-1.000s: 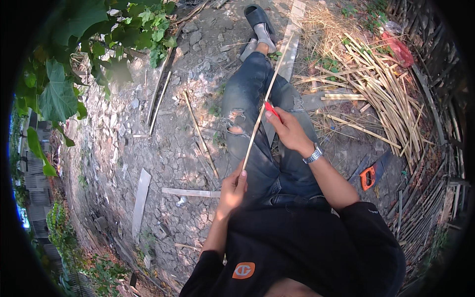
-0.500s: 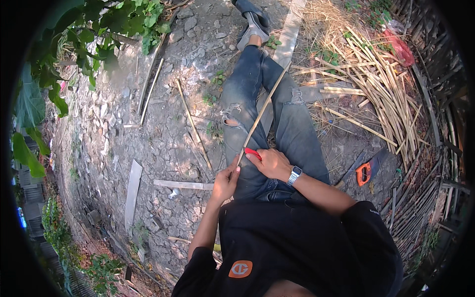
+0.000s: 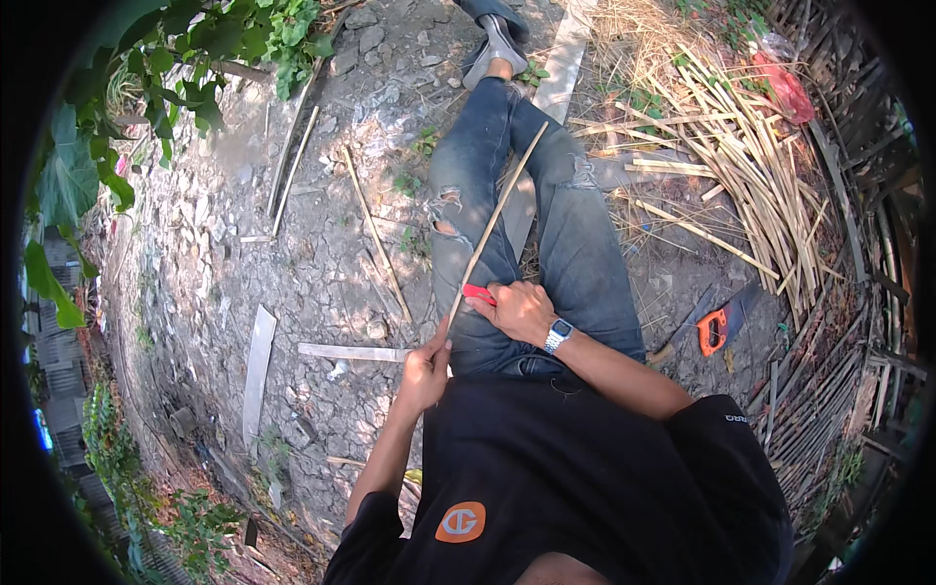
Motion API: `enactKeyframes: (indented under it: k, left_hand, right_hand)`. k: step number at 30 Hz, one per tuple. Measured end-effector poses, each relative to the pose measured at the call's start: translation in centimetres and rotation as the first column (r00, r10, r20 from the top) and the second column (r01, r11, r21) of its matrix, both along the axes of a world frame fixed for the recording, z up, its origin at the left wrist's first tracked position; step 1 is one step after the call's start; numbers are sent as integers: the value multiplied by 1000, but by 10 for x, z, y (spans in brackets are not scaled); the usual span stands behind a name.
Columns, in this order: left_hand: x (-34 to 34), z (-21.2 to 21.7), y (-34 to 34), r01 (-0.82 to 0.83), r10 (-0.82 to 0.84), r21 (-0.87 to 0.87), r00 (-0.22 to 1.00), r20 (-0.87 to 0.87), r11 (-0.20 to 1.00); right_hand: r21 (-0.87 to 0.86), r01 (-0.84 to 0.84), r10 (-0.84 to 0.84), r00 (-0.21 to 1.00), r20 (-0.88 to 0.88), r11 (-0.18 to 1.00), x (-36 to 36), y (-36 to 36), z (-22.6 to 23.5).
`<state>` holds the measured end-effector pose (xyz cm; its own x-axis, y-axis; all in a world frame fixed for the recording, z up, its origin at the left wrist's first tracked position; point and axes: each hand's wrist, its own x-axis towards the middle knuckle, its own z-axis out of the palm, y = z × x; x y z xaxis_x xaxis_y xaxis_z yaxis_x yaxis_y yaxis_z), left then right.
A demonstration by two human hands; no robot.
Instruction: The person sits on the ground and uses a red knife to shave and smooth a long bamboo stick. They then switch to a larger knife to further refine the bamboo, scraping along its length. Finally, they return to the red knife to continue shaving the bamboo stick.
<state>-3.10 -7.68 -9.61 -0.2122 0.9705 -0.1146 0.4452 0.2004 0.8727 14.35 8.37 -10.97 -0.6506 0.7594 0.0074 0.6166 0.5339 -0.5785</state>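
A thin pale stick, apparently a split bamboo strip, slants over my jeans, its far end between my knees. My left hand is closed around its near end, close to my waist. My right hand grips a red-handled tool that lies against the strip just beyond the left hand. Its blade, if any, cannot be made out. A watch sits on my right wrist.
To the right lies a heap of similar strips, with a red plastic bag behind it. An orange-handled saw rests by my right thigh. Flat boards and loose sticks are on the stony ground at left.
My left hand has drawn back toward my waist and left, and the strip has shifted the same way. The right hand has moved slightly left, still gripping the red-handled tool.
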Motion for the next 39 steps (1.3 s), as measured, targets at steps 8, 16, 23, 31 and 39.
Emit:
enactKeyframes:
  k: [8, 16, 23, 31, 39]
  left_hand:
    - [6, 51, -44, -59, 58, -239, 998, -11, 969]
    - [3, 34, -46, -55, 195, -337, 896, 398, 940]
    - [-12, 2, -24, 23, 172, -342, 830, 530, 940]
    - [9, 8, 26, -30, 27, -86, 999, -28, 996]
    - [12, 29, -7, -85, 97, -242, 994, 40, 966]
  right_hand:
    - [60, -20, 20, 1000, -5, 998, 0, -8, -6]
    - [-272, -42, 43, 999, -3, 961, 2, 4, 11]
    - [-530, -100, 58, 994, -95, 842, 11, 27, 4]
    - [-214, -119, 101, 991, -93, 970, 11, 16, 15]
    - [-49, 9, -12, 999, -50, 999, 5, 2, 4]
